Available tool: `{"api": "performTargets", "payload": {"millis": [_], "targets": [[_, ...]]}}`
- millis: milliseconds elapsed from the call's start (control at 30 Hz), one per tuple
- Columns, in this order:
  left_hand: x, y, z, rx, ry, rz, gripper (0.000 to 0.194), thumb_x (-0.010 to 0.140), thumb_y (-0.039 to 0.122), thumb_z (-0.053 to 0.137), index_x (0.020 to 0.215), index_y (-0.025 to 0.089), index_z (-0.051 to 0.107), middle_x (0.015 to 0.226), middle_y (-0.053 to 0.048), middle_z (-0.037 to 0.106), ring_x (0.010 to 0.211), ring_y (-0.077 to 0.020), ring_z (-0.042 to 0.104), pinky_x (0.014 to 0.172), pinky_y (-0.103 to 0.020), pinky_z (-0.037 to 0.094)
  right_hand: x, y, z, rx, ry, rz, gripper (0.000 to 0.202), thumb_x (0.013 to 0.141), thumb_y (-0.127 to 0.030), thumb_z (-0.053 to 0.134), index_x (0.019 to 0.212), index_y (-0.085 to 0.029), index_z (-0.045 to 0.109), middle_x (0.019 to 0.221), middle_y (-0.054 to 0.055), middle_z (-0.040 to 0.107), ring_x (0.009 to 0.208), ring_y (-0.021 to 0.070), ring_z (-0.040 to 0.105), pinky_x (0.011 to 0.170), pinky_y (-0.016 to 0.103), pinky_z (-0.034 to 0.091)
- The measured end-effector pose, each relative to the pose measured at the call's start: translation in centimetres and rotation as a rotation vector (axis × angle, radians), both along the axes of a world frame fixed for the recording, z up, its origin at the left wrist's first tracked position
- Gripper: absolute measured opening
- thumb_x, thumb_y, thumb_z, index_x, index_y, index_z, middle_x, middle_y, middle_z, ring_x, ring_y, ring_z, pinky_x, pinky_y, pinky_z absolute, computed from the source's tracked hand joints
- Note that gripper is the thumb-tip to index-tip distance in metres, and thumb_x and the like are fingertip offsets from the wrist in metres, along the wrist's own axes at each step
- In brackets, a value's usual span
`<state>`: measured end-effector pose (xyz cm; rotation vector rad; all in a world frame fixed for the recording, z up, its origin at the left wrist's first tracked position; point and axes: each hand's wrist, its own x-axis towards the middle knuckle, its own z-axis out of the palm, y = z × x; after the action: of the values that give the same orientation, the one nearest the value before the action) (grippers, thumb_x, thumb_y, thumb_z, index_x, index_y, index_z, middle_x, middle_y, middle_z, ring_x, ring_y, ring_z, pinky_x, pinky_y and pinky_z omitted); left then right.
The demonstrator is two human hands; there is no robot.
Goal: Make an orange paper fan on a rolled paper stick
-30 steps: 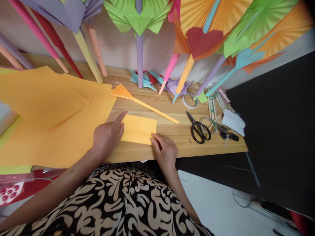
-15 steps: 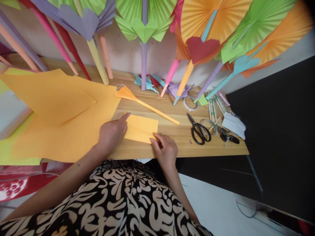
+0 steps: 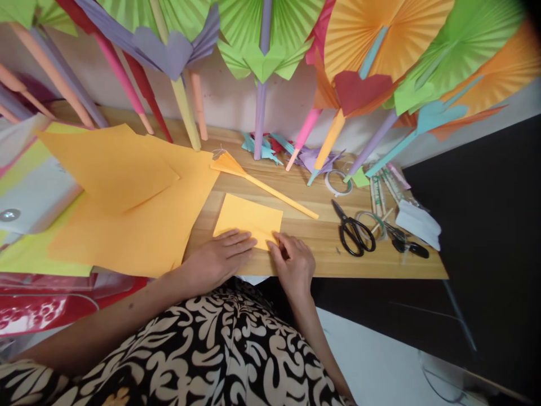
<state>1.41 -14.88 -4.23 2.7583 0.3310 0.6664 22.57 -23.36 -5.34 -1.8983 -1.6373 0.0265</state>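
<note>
A small rectangle of yellow-orange paper [image 3: 249, 217] lies on the wooden table close to its front edge. My left hand [image 3: 222, 256] rests flat across the paper's lower left part, fingers stretched to the right. At the lower right corner, my right hand [image 3: 293, 259] pinches the paper between thumb and forefinger, the other fingers curled. Just behind the paper lies a folded orange fan piece on a thin rolled stick [image 3: 279, 195]. Large orange sheets [image 3: 127, 225] spread out to the left of my left hand.
Black scissors [image 3: 353, 228], a tape roll [image 3: 338, 182] and a white folded paper [image 3: 418, 224] lie to the right. Colourful paper fans on sticks [image 3: 260, 113] lean along the wall. Paper scraps [image 3: 316, 159] lie beneath them. The table's front edge [image 3: 380, 278] is near my body.
My left hand has moved from the paper's left edge down to its lower part and now lies flat. My right hand keeps hold of the corner. The whole view has shifted slightly.
</note>
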Motion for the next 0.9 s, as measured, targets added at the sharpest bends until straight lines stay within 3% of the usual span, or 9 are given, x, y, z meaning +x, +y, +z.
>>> {"api": "performTargets", "payload": {"millis": [267,467,633,733,833,900], "targets": [[-0.5,0.0,-0.8,0.003,0.056,0.023,0.036,0.102,0.018,0.041,0.130,0.010,0.062,0.137,-0.012,0.064,0.131,-0.0261,0.058,0.113,-0.046,0.044,0.0,0.0,-0.2,0.020,-0.031,0.009,0.024,0.097,-0.034,0.060,0.105,-0.016,0.073,0.081,0.004,0.073,0.074,0.0179,0.064,0.073,0.031,0.046],[-0.5,0.0,-1.2,-0.065,0.072,0.020,0.036,0.102,0.020,0.042,0.133,0.015,0.061,0.139,-0.009,0.063,0.134,-0.0236,0.055,0.117,-0.044,0.040,-0.1,0.0,-0.2,0.033,-0.049,0.004,0.022,0.096,-0.032,0.061,0.104,-0.016,0.073,0.079,0.004,0.072,0.072,0.0173,0.063,0.072,0.031,0.047],[-0.4,-0.1,-0.9,-0.108,0.097,0.027,0.035,0.103,0.022,0.042,0.132,0.016,0.062,0.139,-0.008,0.063,0.135,-0.0229,0.053,0.117,-0.043,0.039,0.0,-0.5,-0.1,0.164,-0.071,-0.011,0.014,0.095,-0.022,0.061,0.101,-0.015,0.072,0.079,0.006,0.070,0.073,0.0180,0.061,0.072,0.032,0.049],[-0.4,-0.1,-0.4,-0.153,0.106,0.007,0.035,0.103,0.024,0.042,0.130,0.016,0.063,0.141,-0.009,0.062,0.138,-0.0225,0.051,0.118,-0.044,0.038,-0.2,-1.2,0.0,0.209,-0.102,0.063,0.019,0.093,-0.019,0.062,0.111,-0.018,0.070,0.096,0.009,0.073,0.092,0.0221,0.066,0.085,0.038,0.051],[-0.4,0.0,-0.1,-0.166,0.107,-0.004,0.035,0.103,0.023,0.043,0.128,0.013,0.065,0.142,-0.010,0.061,0.138,-0.0242,0.050,0.118,-0.045,0.038,-0.7,-1.8,-0.1,0.117,-0.154,0.218,0.034,0.094,-0.018,0.061,0.127,-0.021,0.063,0.120,0.010,0.073,0.117,0.0253,0.064,0.106,0.046,0.043],[-0.6,0.1,-0.2,-0.167,0.084,-0.005,0.035,0.103,0.022,0.042,0.128,0.012,0.065,0.141,-0.011,0.061,0.137,-0.0243,0.052,0.117,-0.044,0.039,-1.0,-2.1,-0.1,0.041,-0.181,0.264,0.039,0.095,-0.019,0.059,0.134,-0.022,0.059,0.129,0.009,0.070,0.126,0.0253,0.061,0.111,0.047,0.038]]}}
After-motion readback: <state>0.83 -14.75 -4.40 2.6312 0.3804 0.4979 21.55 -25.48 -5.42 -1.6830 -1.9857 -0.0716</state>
